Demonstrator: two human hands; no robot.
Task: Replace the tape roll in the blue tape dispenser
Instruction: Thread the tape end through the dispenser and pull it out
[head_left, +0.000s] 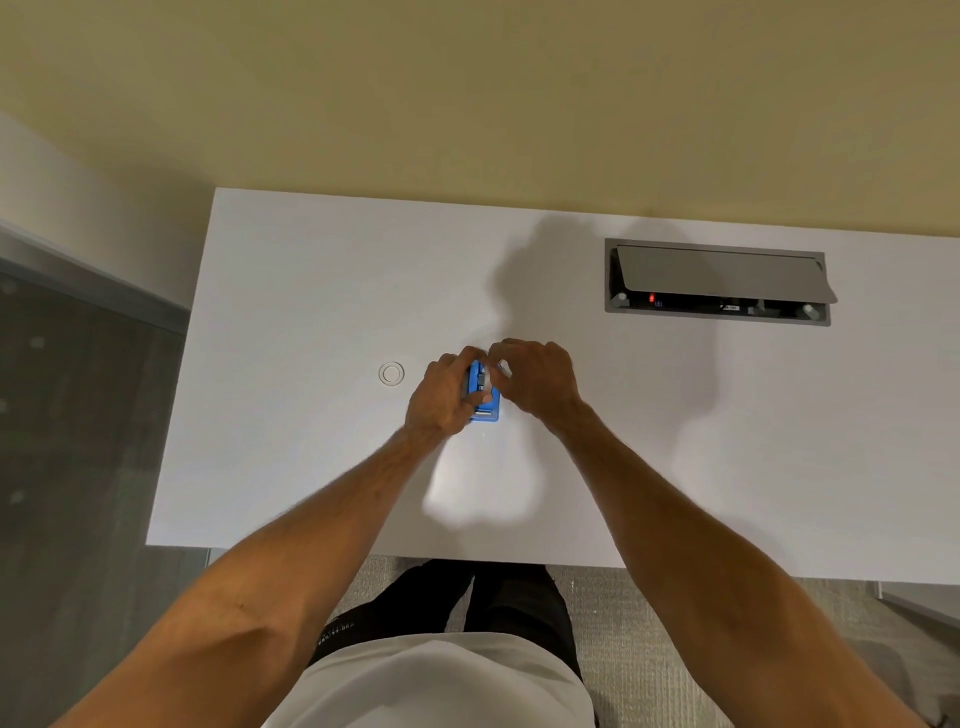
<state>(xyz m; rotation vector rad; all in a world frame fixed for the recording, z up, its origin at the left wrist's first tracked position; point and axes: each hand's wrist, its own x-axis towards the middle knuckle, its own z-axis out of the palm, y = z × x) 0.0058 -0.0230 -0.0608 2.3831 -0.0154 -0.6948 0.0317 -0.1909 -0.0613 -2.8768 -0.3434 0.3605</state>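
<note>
The blue tape dispenser sits on the white worktop, near its middle, between both hands. The left hand wraps around the dispenser's left side, fingers curled over its body and clamped on it, wrist bent inward. The right hand comes in from the right, its fingertips pinched together at the dispenser's far end; what they pinch cannot be told. Both bare forearms reach forward and converge. A clear tape roll lies flat just left of the left hand. A recessed cable box with its lid tilted open sits well apart to the right.
</note>
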